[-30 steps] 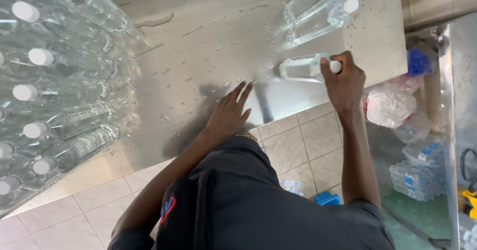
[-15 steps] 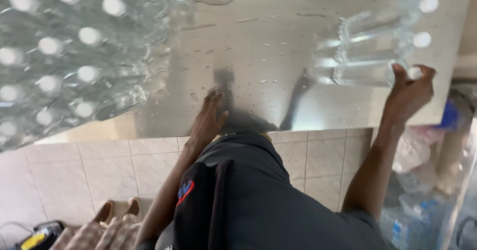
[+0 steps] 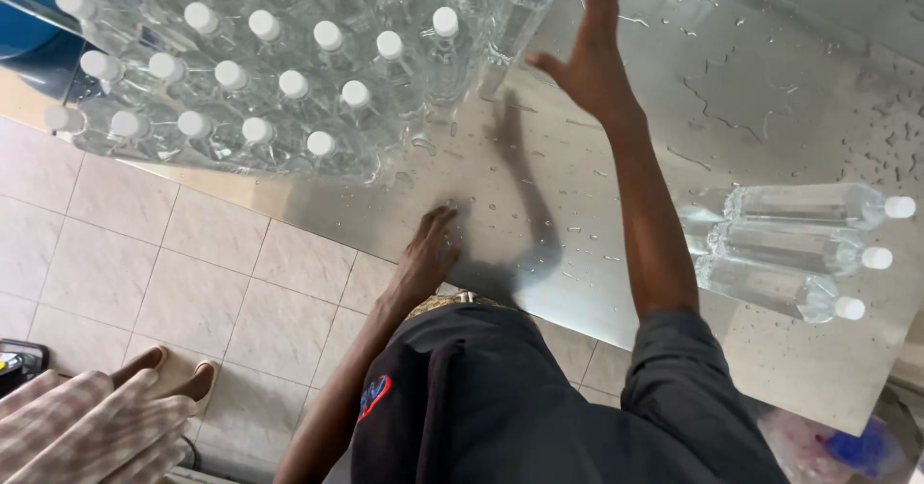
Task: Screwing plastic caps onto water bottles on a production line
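Observation:
My left hand [image 3: 429, 251] rests flat on the near edge of a wet steel table [image 3: 760, 89], holding nothing. My right hand [image 3: 589, 46] reaches out over the table with spread fingers, empty, close to the right side of a large cluster of clear plastic bottles with white caps [image 3: 289, 70]. Three more clear bottles [image 3: 791, 246] lie side by side on the table to the right, caps pointing right, apart from both hands.
Water drops cover the table. Beige floor tiles [image 3: 192, 272] lie below. Another person's legs in checked cloth and sandals [image 3: 125, 407] show at bottom left. A pink and blue bag [image 3: 837, 445] sits at bottom right.
My right hand has let go of the lying bottle on the right and swung left toward the big bottle cluster. The view has shifted left. My left hand stays on the table edge.

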